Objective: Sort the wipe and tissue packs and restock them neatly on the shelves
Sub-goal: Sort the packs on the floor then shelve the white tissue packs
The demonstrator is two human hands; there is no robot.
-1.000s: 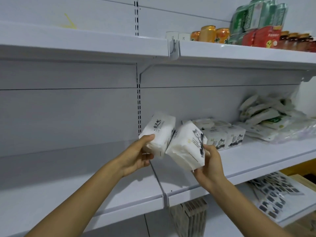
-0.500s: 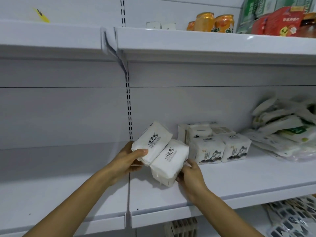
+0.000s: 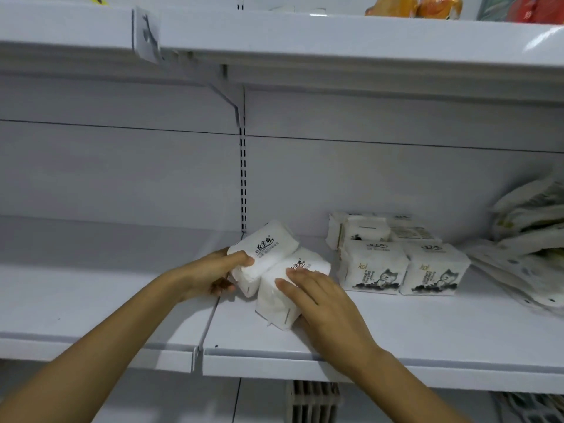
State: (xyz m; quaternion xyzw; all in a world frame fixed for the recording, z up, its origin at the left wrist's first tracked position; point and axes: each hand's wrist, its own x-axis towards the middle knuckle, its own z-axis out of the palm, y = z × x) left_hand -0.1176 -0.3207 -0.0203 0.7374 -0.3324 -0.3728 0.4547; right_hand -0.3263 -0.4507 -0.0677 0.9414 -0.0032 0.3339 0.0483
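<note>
Head view: the step in hand looks like setting two tissue packs down on the middle shelf [image 3: 396, 337], left of the row already standing there. The left hand [image 3: 210, 274] grips the left pack [image 3: 268, 248] by its near end, thumb on top and fingers curled beneath. That pack is tilted and touches the right pack [image 3: 270, 306]. The right hand [image 3: 323, 303] lies with its fingers nearly straight across the top of the right pack, pressing it to the shelf; its thumb is hidden. Both packs sit at the centre of the frame, just right of the seam between shelf boards. The next move probably calls for levelling the left pack, squaring both, and sliding them right to close the gap to the row. Right of centre, the middle shelf holds two cat-print packs [image 3: 374, 267] upright and touching, with more packs [image 3: 366, 230] behind them. At the far right is a loose heap of flat wipe packs [image 3: 531, 239], apparently unsorted. The upper shelf [image 3: 335, 35] carries orange cans [image 3: 393, 4] at the top right, cut off by the frame edge.
</note>
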